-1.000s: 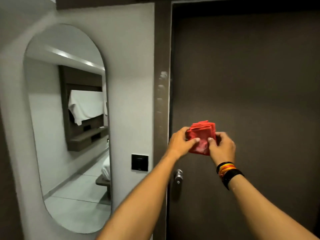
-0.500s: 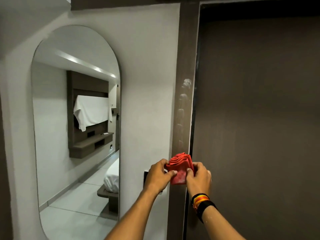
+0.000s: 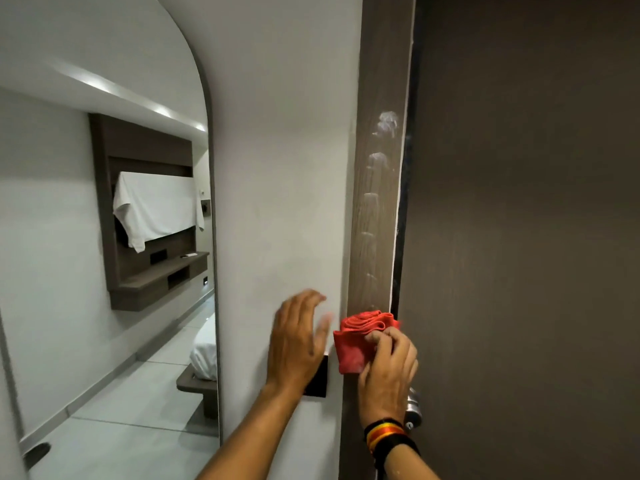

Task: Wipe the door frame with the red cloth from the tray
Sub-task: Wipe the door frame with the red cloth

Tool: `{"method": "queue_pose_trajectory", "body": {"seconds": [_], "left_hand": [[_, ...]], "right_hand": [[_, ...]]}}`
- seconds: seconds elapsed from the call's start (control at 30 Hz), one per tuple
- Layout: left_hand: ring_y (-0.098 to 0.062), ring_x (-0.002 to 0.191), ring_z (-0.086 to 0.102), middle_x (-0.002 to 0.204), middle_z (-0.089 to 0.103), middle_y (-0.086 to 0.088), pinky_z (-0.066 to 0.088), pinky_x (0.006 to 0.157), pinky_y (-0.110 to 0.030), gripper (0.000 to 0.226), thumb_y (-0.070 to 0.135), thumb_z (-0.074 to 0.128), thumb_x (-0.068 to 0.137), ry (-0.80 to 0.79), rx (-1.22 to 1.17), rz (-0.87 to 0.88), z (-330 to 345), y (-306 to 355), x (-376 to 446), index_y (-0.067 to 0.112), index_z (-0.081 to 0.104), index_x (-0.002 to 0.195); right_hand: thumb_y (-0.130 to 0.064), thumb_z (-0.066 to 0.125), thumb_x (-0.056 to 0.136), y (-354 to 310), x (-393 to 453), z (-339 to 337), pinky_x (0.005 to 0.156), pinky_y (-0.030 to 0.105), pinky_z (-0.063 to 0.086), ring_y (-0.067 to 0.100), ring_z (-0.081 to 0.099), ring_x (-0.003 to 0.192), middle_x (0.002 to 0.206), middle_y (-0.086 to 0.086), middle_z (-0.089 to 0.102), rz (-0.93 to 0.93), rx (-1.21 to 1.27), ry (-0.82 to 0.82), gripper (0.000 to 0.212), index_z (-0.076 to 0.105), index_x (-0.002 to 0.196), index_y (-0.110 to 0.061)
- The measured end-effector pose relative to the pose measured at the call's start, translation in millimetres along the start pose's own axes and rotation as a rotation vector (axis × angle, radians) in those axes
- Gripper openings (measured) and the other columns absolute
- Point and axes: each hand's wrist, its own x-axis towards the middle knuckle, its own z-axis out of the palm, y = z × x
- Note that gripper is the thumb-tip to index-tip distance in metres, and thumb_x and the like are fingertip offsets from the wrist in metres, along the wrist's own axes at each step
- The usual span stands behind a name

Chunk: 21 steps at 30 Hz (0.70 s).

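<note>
Mirror (image 3: 104, 237) is seen at far left. Left hand (image 3: 298, 341) is held spread, empty, over wall & switch (image 3: 317, 379). Cloth (image 3: 360, 337), bunched, is gripped by right hand (image 3: 388, 372) & pressed vs frame (image 3: 377, 202), below whitish smears (image 3: 377, 188).

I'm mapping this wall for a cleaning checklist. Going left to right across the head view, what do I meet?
Arched mirror → white wall → left hand → red cloth against the smeared door frame → dark door.
</note>
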Motion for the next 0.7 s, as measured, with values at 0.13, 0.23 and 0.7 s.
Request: {"method": "queue_pose_trajectory", "body": {"seconds": [0.13,0.23,0.7], "left_hand": [[-0.025,0.158,0.029,0.167,0.037,-0.009,0.017,0.132,-0.035,0.046,0.025,0.031,0.111,0.196,0.094,0.08,5.6,-12.6,58.1,0.017,0.04,0.155],[-0.029,0.162,0.017,0.172,0.023,-0.012,0.006,0.134,-0.04,0.051,0.022,0.028,0.11,0.206,0.077,0.127,16.9,-11.3,100.6,0.014,0.029,0.16],[-0.026,0.162,0.018,0.173,0.026,-0.009,0.015,0.134,-0.043,0.053,0.017,0.03,0.11,0.258,0.233,0.196,39.4,-21.2,121.2,0.012,0.028,0.163]], "right_hand": [[0.0,0.079,0.072,13.6,-4.9,19.2,0.097,0.05,0.045,0.029,0.049,0.125,0.129,0.004,0.05,-0.01,0.025,-0.027,0.055,0.054,0.115,-0.023],[-0.04,0.052,0.097,29.8,-16.1,28.5,0.105,0.056,0.04,0.027,0.039,0.14,0.142,0.0,0.043,-0.107,0.068,-0.011,0.033,0.049,0.127,-0.027],[-0.059,0.034,0.096,30.2,-5.8,81.0,0.115,0.056,0.028,0.026,0.013,0.158,0.171,-0.003,0.012,-0.178,0.001,0.247,0.053,0.044,0.136,-0.027]]}}
